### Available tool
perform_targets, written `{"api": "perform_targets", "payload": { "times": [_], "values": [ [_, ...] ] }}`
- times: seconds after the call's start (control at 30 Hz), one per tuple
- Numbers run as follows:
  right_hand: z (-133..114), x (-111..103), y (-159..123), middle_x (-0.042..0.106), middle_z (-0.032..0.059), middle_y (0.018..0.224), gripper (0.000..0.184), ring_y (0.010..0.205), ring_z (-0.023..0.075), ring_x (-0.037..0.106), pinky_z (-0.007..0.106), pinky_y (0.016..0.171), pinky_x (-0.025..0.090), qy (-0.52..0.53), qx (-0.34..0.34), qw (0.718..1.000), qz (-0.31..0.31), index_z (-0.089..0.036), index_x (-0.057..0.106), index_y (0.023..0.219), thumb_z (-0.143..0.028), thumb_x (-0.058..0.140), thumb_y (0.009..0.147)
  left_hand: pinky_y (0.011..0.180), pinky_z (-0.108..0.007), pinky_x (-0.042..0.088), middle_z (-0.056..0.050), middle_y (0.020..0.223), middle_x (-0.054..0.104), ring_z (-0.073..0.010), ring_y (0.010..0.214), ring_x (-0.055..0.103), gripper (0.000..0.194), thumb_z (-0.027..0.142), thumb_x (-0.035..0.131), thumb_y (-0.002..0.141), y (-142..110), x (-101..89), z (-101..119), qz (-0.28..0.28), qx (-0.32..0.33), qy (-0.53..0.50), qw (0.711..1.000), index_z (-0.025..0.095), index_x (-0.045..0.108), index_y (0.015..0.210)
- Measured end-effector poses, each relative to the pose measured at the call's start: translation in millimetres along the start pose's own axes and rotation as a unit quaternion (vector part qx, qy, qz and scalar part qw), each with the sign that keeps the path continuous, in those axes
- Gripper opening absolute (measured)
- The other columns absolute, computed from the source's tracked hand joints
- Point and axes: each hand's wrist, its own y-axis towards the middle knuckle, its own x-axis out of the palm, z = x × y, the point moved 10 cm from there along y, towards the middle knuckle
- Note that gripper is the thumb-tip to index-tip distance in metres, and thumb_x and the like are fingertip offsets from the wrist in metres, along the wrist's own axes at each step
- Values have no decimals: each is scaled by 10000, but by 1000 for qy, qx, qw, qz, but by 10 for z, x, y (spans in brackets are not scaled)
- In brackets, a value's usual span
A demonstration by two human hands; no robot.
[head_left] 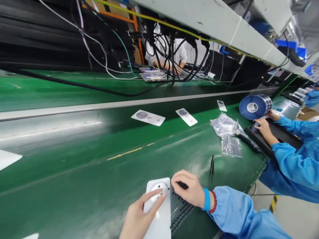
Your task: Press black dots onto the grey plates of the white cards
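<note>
A white rectangular plate with a round raised disc lies on the green conveyor belt at the bottom middle. My left hand rests on it, with the thumb across the disc. My right hand, with a blue wristband and red bead bracelet, grips the edge of a black perforated sheet beside the plate. Fine black tweezers lie just beyond my right hand. The part of the sheet under my fingers is hidden.
Several similar white plates lie farther along the belt. To the right, a co-worker's hands work over a black tray, near a blue film roll and a clear plastic bag. Cables hang above the belt.
</note>
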Motion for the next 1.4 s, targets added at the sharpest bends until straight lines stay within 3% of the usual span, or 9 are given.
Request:
{"api": "perform_targets", "payload": {
  "times": [0.13,0.23,0.3,0.37,0.43,0.57,0.7,1.13,1.4],
  "values": [
    [12,-5,-61,678,80,871,138,826,145,647,269,777,550,28,-8,999,-13,-153,641,861,-156,509,903,912,-437,513,-125,984,758,-352,1025,669,406,504,745,604,-68,-346,15,30,-61,15,998,177,778,841],
    [35,-4,-84,677,80,889,131,842,150,648,285,790,550,49,-10,998,-24,-157,649,896,-133,521,901,788,-360,554,-133,998,751,-306,954,688,434,483,710,670,-185,-656,33,76,-82,-38,993,142,743,936],
    [13,-38,-76,683,77,897,128,839,153,654,288,783,554,57,-14,998,-24,-163,657,906,-119,537,893,632,-290,556,-99,932,748,-232,781,707,542,449,662,748,-317,-832,42,120,-88,-100,984,146,618,1195],
    [-71,-122,-48,692,71,897,129,833,156,663,306,802,556,47,-26,999,-10,-170,663,906,-97,562,876,505,-238,513,-17,765,719,-165,577,665,732,403,639,795,-461,-910,76,151,-88,-147,974,194,341,1430],
    [-258,-231,-12,706,59,874,132,804,156,675,336,850,550,3,-65,998,13,-174,665,895,-71,599,847,430,-216,466,47,617,653,-145,458,603,821,394,638,808,-573,-849,142,149,-93,-169,970,208,197,1475],
    [-780,-273,29,734,40,852,121,771,145,682,371,930,517,-108,-185,977,5,-187,663,895,-87,641,830,436,-218,468,-19,636,679,-162,513,618,457,436,656,786,-684,-398,356,48,-117,-169,978,136,606,1128],
    [-1048,-216,17,748,44,902,175,807,151,674,376,961,494,-140,-236,961,-28,-193,669,982,-132,523,907,487,-207,491,-22,666,692,-160,571,631,309,405,639,806,-748,-148,655,6,-82,-170,982,145,702,962],
    [-1102,-228,-47,740,72,983,332,899,182,666,399,1008,480,-158,-230,957,-82,-163,647,1116,-100,383,925,538,-198,544,-19,748,741,-156,594,675,275,286,601,850,-830,-125,904,19,-7,-166,986,193,721,1079],
    [-1125,-219,-6,734,56,1015,272,953,197,653,463,1092,388,-194,-220,951,-96,-190,645,1109,-154,491,888,420,-187,452,5,567,651,-129,470,569,228,341,645,801,-784,-144,827,27,-48,-170,984,166,738,912]
  ]
}}
